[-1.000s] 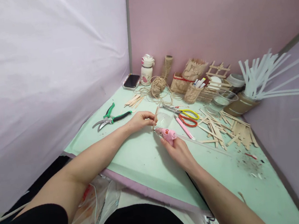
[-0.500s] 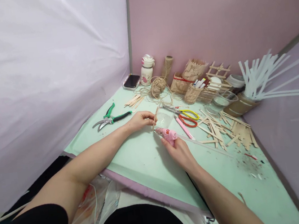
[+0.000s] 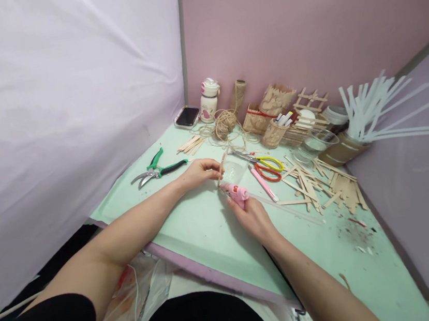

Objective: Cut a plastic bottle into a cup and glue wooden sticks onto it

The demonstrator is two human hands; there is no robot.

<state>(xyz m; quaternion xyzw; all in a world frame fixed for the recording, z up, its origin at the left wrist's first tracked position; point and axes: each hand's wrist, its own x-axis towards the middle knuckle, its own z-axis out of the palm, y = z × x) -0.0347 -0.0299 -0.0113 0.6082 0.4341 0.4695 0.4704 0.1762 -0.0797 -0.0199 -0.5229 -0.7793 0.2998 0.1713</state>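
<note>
My left hand (image 3: 199, 173) pinches a thin wooden stick (image 3: 222, 163) that leans upright over the mint-green table (image 3: 207, 229). My right hand (image 3: 253, 217) grips a pink glue gun (image 3: 235, 193) whose nozzle points at the lower end of that stick. A clear glue stick trails out of the back of the gun to the right. A small clear plastic cup (image 3: 235, 169) sits just behind the stick.
Green-handled pruning shears (image 3: 156, 168) lie at the left. Yellow and red scissors (image 3: 266, 167), a pink knife (image 3: 263, 183) and several loose wooden sticks (image 3: 319, 181) lie at the right. Twine (image 3: 225, 122), a phone (image 3: 186, 116), a bottle (image 3: 208, 100), baskets and a jar of white strips line the back wall.
Both hands hold their grips; the glue gun has shifted slightly left, closer to the stick's lower end. The view has tilted a little.
</note>
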